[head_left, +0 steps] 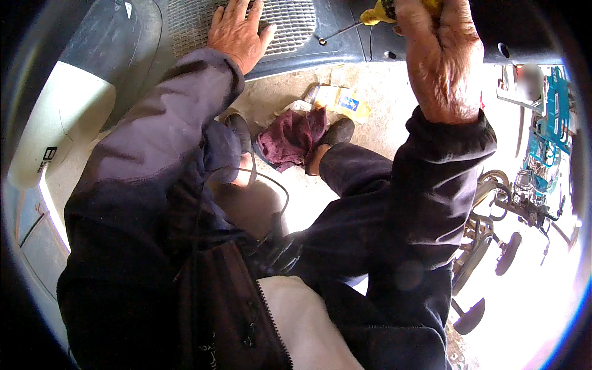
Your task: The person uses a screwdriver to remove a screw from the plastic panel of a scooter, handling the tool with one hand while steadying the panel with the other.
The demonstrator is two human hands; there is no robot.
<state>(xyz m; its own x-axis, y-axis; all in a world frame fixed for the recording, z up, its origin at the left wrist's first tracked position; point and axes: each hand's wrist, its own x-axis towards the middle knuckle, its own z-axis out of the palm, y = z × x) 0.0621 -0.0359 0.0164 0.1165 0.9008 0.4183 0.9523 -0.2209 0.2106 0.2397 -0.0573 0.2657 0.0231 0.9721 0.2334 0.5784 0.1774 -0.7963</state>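
My right hand [443,71] is closed around the yellow-and-black handle of a screwdriver [373,16] at the top right. Its thin metal shaft slants down and left, with the tip at a small hole in a dark plastic panel [342,53]. To the left, my left hand [239,36] rests with spread fingers on a grey mesh grille [288,26], which is framed by that panel. The inside of the hole and my right fingertips cannot be made out clearly.
A dark red cloth [293,139] lies on the floor between my shoes, beside a yellow-and-clear plastic package [340,100]. A white body panel [77,102] curves along the left. Parked bikes, one with a dark seat [508,253], stand at the right near teal metal frames [557,108].
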